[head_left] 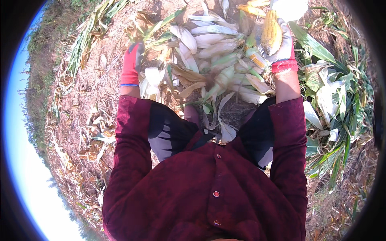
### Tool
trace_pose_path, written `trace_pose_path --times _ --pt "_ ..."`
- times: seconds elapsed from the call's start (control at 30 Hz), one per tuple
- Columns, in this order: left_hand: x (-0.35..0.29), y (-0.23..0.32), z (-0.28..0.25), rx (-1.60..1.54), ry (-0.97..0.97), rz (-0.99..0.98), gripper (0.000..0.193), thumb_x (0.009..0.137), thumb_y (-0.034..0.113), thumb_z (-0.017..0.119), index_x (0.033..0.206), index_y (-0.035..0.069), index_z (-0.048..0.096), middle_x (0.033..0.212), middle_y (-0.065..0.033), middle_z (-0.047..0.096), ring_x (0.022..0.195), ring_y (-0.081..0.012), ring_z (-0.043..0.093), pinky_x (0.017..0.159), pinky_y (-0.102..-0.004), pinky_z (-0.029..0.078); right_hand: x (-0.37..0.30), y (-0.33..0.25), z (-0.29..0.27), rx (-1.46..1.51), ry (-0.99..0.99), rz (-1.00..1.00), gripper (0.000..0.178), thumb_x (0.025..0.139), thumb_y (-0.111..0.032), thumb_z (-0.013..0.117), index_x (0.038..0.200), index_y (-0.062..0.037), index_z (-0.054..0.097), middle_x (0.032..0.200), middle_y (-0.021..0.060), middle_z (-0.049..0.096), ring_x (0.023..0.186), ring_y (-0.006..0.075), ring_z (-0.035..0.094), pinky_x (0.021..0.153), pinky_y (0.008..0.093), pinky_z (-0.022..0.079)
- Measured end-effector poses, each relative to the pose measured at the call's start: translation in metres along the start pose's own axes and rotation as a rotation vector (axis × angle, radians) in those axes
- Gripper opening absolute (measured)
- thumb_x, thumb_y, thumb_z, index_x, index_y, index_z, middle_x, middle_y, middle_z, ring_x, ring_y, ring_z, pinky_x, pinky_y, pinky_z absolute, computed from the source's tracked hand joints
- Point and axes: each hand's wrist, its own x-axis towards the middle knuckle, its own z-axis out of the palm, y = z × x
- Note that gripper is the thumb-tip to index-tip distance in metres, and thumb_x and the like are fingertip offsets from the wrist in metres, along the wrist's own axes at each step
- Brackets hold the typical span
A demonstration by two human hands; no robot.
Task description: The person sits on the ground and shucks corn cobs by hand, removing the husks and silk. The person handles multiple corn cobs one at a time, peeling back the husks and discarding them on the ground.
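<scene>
My right hand [284,44], in a red glove with a pale palm, is closed round a husked yellow ear of corn [272,34] that stands lengthwise in it. My left hand [133,60], in a red glove with grey fingers, is at the left edge of the husk pile. It looks open and empty, seen from the side with its fingers partly hidden. Between my hands lies a heap of pale husks [217,44]. Beside my right wrist, a partly husked ear [256,57] shows yellow kernels, with green husk attached.
More yellow ears [251,9] lie at the far end, next to a bright white rounded object [290,9] whose kind I cannot make out. Green corn stalks and leaves [341,100] are heaped at right. Dry leaves litter the soil at left. My shoe [191,114] is below the husks.
</scene>
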Motion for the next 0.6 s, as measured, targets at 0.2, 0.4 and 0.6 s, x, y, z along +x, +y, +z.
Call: trace_pose_path --times 0.2,0.4,0.6 --pt "-0.05 0.086 0.101 -0.234 -0.454 0.088 0.047 0.097 0.032 0.046 0.127 -0.003 0.049 0.122 -0.0141 0.057 0.111 -0.0238 0.057 0.095 -0.0368 0.045 -0.019 0.026 0.02 -0.092 -0.233 0.343 0.046 0.086 -0.027 0.064 0.124 -0.0038 0.054 0.109 0.0069 0.061 0.092 0.0161 0.06 0.08 0.0288 0.049" --pt "-0.073 0.078 0.157 -0.401 -0.755 -0.178 0.054 0.094 0.033 0.052 0.133 -0.003 0.04 0.127 -0.0143 0.053 0.117 -0.0244 0.052 0.101 -0.037 0.04 -0.06 0.046 0.054 -0.799 -0.378 0.453 0.05 0.084 -0.031 0.069 0.12 0.0005 0.056 0.104 0.0059 0.063 0.093 0.0104 0.06 0.079 0.0257 0.048" --pt "-0.078 0.073 0.163 -0.799 -0.857 -0.252 0.054 0.088 0.034 0.06 0.127 0.0 0.046 0.117 -0.0143 0.058 0.106 -0.0234 0.059 0.095 -0.037 0.045 -0.072 0.068 0.056 -0.7 -0.448 0.621 0.048 0.087 -0.034 0.065 0.12 -0.0013 0.054 0.1 0.0056 0.064 0.085 0.0125 0.062 0.073 0.0257 0.05"
